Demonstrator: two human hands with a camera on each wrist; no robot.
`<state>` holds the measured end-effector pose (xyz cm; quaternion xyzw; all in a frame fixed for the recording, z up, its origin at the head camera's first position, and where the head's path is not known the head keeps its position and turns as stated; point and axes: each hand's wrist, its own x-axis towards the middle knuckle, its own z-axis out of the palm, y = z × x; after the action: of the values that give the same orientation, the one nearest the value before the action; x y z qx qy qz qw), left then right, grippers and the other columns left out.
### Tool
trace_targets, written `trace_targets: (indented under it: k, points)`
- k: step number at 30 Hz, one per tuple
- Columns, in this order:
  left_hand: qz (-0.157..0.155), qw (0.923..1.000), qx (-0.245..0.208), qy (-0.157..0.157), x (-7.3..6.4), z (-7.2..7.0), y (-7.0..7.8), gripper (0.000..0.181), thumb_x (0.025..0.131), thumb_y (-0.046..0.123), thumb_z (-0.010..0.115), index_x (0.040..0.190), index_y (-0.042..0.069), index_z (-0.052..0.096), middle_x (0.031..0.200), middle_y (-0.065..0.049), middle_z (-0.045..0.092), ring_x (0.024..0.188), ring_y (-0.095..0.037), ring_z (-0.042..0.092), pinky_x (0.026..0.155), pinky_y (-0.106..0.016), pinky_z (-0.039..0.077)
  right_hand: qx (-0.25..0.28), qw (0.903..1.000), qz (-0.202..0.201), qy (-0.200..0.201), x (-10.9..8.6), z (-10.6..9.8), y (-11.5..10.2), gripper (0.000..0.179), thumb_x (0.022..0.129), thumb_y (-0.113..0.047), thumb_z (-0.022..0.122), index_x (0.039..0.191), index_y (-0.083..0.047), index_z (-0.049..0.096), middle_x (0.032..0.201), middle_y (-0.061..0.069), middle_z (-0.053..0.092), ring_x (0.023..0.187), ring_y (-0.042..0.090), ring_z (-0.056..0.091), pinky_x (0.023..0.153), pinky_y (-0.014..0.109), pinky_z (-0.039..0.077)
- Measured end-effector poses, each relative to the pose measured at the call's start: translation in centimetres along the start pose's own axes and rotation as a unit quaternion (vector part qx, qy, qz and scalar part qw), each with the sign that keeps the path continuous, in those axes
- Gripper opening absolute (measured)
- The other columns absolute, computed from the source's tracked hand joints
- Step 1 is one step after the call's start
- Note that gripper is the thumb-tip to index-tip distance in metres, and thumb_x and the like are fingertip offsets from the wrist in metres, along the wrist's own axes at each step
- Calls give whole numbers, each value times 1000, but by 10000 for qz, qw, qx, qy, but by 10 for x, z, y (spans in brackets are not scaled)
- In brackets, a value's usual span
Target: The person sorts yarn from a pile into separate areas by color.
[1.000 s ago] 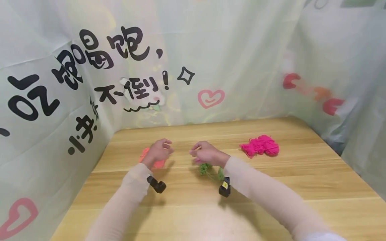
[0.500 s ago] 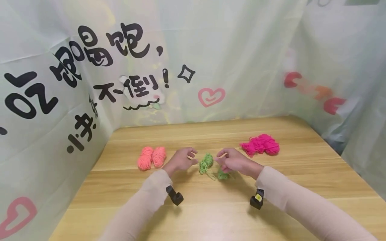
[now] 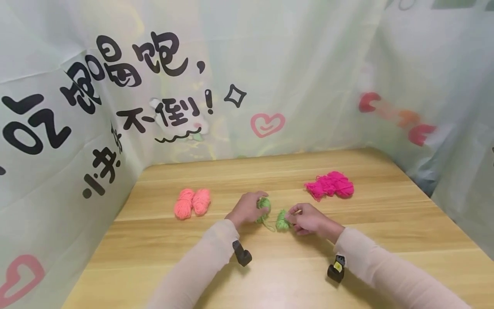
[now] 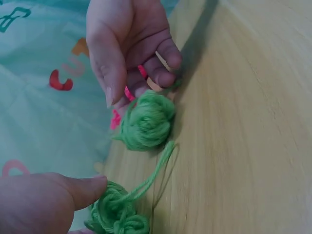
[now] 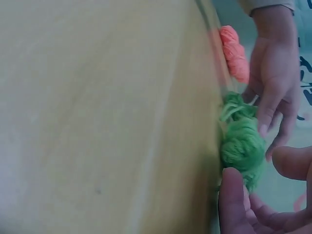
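Two small green yarn skeins lie side by side at mid-table, with a loose strand beside the left one. My left hand [image 3: 247, 208] has its thumb and fingers curled round the left green skein [image 3: 264, 205]; the left wrist view shows the thumb on its looped end [image 4: 114, 209]. At the right green skein [image 3: 283, 221] is my right hand [image 3: 310, 221], fingers loosely bent right at its side. In the right wrist view, the right thumb [image 5: 292, 163] stands apart from this skein [image 5: 243, 146], while the fingers lie close beneath it.
Two coral yarn skeins [image 3: 192, 203] lie together on the left of the wooden table [image 3: 270, 274]. A tangled magenta yarn bundle [image 3: 331, 185] sits toward the back right. A printed cloth [image 3: 308, 77] hangs behind the table and along its sides.
Both hands have moved rightward from above the table's middle. The left hand has left the coral skeins and taken hold of the left green skein; the right hand has lowered beside the other.
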<state>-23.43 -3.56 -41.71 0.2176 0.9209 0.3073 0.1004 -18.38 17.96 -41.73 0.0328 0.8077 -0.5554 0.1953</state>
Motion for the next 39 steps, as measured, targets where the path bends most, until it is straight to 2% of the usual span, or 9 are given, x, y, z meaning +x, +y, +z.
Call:
trace_targets:
  k: [2,6,12,15,19,24,28,34,39]
  points:
    - [103,9998,183,-65,-1,0,3,39,92,25,68,127,9,60,119,-9,64,110,-27,59,93,-40,49,-117,9999,22,18,0,2,1,38,96,-18,63,122,6,49,92,14,56,73,22,59,63,36,57]
    - [40,9990,404,-185,-8,-2,4,33,90,25,71,118,10,64,117,-7,65,105,-22,59,91,-37,50,-319,9995,12,62,0,5,1,44,94,-20,65,125,6,49,90,14,58,72,24,60,63,37,57]
    - [-114,9991,300,-293,-21,-6,-2,31,89,24,72,116,10,64,112,-6,65,90,-15,57,81,-32,51,-583,9982,-23,113,2,8,-1,48,92,-18,67,129,7,49,86,13,58,68,23,59,62,35,57]
    - [-154,9990,256,-327,-28,-8,-6,31,88,24,72,115,11,64,109,-4,65,86,-13,56,80,-31,51,-622,9980,-26,137,3,10,-1,42,91,-14,68,123,7,52,83,13,57,65,21,59,60,33,57]
    - [-50,9993,245,-282,-35,-9,-11,32,88,24,73,114,9,64,106,-5,65,86,-14,57,79,-33,51,-621,9979,-56,168,2,13,-1,29,90,-10,69,109,6,54,83,12,55,63,19,57,58,31,56]
    - [8,9996,240,-156,-42,-11,-16,34,88,25,73,116,9,63,108,-7,65,93,-18,58,83,-35,51,-538,9983,-187,150,0,13,-3,29,88,-7,71,105,4,51,84,12,52,63,19,56,56,31,55]
    - [16,9995,257,-177,-46,-12,-18,34,88,25,73,116,9,63,106,-7,65,93,-18,59,82,-34,52,-317,9993,-190,31,3,11,-4,31,87,-5,71,104,3,47,83,12,51,62,19,54,55,30,53]
    - [30,9994,259,-237,-49,-14,-17,31,86,23,75,112,10,65,103,-5,66,90,-16,58,81,-33,51,-163,9996,-174,-146,10,8,-7,34,89,-6,68,114,4,47,81,10,51,59,17,51,55,29,51]
    - [-88,9996,147,-221,-50,-12,-18,29,85,22,76,109,9,66,97,-1,65,82,-13,56,74,-30,51,-203,9995,-142,-171,12,7,-12,39,91,-7,66,122,5,46,88,12,53,68,19,53,60,32,54]
